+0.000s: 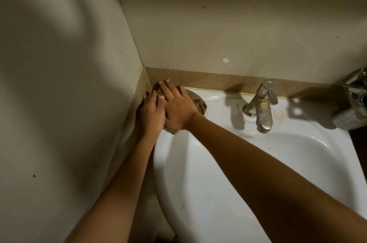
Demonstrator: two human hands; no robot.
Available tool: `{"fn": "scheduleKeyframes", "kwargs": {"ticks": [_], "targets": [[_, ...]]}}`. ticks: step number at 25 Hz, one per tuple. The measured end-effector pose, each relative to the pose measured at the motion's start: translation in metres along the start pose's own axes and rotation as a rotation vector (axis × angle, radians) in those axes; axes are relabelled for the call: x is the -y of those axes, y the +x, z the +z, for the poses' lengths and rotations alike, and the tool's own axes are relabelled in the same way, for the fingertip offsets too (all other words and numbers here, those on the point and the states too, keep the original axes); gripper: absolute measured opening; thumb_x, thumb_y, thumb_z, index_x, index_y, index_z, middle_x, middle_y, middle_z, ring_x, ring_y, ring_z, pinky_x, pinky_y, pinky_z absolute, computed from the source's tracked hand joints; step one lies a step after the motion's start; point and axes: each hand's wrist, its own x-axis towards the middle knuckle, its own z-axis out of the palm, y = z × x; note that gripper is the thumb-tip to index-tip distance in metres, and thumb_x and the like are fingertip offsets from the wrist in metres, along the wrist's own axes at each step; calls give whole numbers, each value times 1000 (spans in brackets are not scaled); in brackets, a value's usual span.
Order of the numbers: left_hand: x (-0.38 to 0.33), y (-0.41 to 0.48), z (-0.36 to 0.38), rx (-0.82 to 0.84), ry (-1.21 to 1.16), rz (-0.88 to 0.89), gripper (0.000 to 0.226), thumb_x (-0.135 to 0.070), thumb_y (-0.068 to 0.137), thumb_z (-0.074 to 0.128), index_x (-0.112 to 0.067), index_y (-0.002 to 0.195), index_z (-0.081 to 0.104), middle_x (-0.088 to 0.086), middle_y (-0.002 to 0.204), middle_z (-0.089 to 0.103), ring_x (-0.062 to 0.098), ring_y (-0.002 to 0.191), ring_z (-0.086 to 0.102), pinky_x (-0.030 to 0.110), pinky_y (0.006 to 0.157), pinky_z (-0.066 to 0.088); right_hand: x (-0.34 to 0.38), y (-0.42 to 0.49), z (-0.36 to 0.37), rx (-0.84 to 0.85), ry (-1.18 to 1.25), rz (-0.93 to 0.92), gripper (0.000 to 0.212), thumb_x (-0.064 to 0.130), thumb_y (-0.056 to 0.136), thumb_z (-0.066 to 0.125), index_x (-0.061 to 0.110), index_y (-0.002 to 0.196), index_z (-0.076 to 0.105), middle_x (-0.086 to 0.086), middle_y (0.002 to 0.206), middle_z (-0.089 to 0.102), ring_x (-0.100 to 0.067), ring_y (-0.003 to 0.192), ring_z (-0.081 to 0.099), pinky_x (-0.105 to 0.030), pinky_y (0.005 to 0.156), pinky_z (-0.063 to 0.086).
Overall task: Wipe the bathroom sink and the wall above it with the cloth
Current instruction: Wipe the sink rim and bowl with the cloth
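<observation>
Your left hand (152,112) and right hand (178,108), overlapping, press the cloth (199,103) flat with straight fingers (168,88) on the sink (198,183) rim well left of the faucet (262,107), the wall (218,28) rising just beyond them.

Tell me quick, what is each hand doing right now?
Left hand: open, fingers flat, pressing on the cloth.
Right hand: open, flat on the cloth, partly over the left hand.

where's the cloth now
Head view: the cloth sits on the back-left corner of the sink, pressed under the left hand and right hand, left of the tap.
</observation>
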Motion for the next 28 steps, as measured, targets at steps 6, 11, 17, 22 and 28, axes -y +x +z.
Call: {"fn": "scheduleKeyframes", "kwargs": {"ticks": [6, 11, 17, 22, 28], "targets": [[2, -1, 3, 59, 255, 70, 52, -39, 99, 27, -20, 148, 22, 4, 157, 19, 22, 145, 15, 47, 115, 22, -11, -7, 7, -178, 47, -32, 57, 42, 90, 48, 17, 141, 41, -8, 149, 36, -27, 141, 22, -44, 111, 18], [-17, -16, 27, 227, 383, 198, 60, -43, 98, 27, -21, 149, 5, 2, 159, 0, 23, 145, -5, 42, 116, -5, -36, -40, 9, -175, 103, 110, 64, 44, 93, 41, 20, 149, 21, -3, 156, 21, -24, 144, 14, -44, 112, 17], [-23, -25, 48, 281, 155, 125, 61, -40, 98, 31, -12, 149, 10, 7, 159, 4, 21, 146, -6, 39, 118, -4, -63, -88, 5, -150, 23, 339, 66, 55, 93, 36, 20, 148, 26, -6, 157, 17, -28, 143, 15, -46, 110, 23], [12, -22, 23, 91, 111, -169, 57, -40, 98, 32, -5, 143, 32, 15, 150, 33, 32, 138, 31, 42, 115, 24, -53, -104, 9, -218, 154, 688, 68, 49, 94, 38, 11, 148, 20, -16, 156, 14, -38, 137, 21, -50, 112, 22], [21, -14, 18, 39, -129, -252, 48, -38, 98, 34, -6, 130, 53, 14, 131, 56, 30, 119, 52, 42, 105, 40, -26, -57, 9, -131, 17, 863, 76, 58, 92, 30, 8, 148, 18, -25, 155, 9, -43, 139, 13, -55, 109, 17]]}}
